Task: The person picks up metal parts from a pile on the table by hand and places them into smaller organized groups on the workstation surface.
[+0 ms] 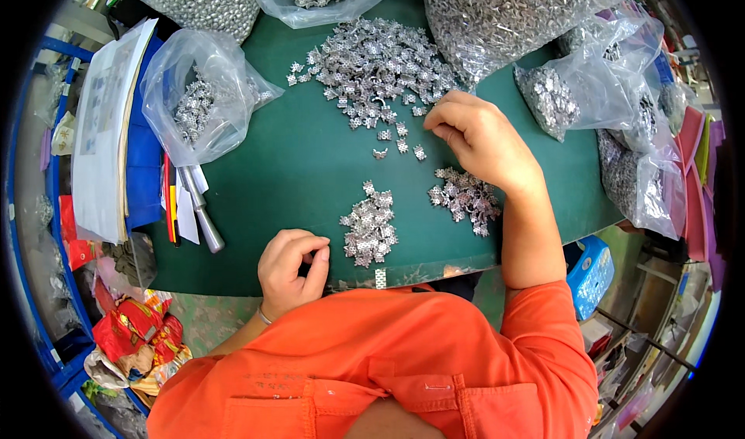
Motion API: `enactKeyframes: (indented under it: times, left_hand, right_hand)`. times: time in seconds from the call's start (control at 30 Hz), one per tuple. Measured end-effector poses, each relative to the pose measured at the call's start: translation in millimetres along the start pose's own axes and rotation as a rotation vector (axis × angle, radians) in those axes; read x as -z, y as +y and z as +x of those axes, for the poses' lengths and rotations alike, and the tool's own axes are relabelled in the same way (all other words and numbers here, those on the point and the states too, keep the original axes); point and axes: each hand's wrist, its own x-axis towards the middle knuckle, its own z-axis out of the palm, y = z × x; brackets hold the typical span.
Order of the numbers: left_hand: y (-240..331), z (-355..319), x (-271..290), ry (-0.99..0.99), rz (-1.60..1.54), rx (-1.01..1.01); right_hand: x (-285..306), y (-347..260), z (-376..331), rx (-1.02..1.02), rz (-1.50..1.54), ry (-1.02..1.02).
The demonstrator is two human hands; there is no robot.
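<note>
Green table (310,167): right hand (481,140) at metal pieces (380,67), clear bags (198,94) around.

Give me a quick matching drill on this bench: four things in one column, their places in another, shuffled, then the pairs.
Things:
1. left hand
2. right hand
3. metal-handled tool
4. blue box

Places:
A. below the table's right edge, beside the right forearm
B. at the near table edge, left of the small pile of metal parts
C. at the lower edge of the big pile of metal parts
D. on the green mat below the open clear bag

Pairs: 1-B, 2-C, 3-D, 4-A
</note>
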Motion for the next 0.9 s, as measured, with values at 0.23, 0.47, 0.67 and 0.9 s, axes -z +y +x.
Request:
enactKeyframes:
  times: [0.23, 0.47, 0.67, 0.9]
  left_hand:
    - [1, 1, 1, -0.008, 0.013, -0.005]
    - [1, 0, 1, -0.011, 0.004, 0.000]
    - [0, 0, 1, -0.009, 0.002, -0.002]
    - [0, 1, 1, -0.005, -0.001, -0.009]
  right_hand:
    - [-6, -7, -2, 0.047, 0.000, -0.086]
    - [-8, -7, -2, 0.021, -0.012, -0.120]
    - [-8, -6, 0, 0.024, 0.024, -0.113]
    - [-2, -5, -1, 0.041, 0.037, -0.135]
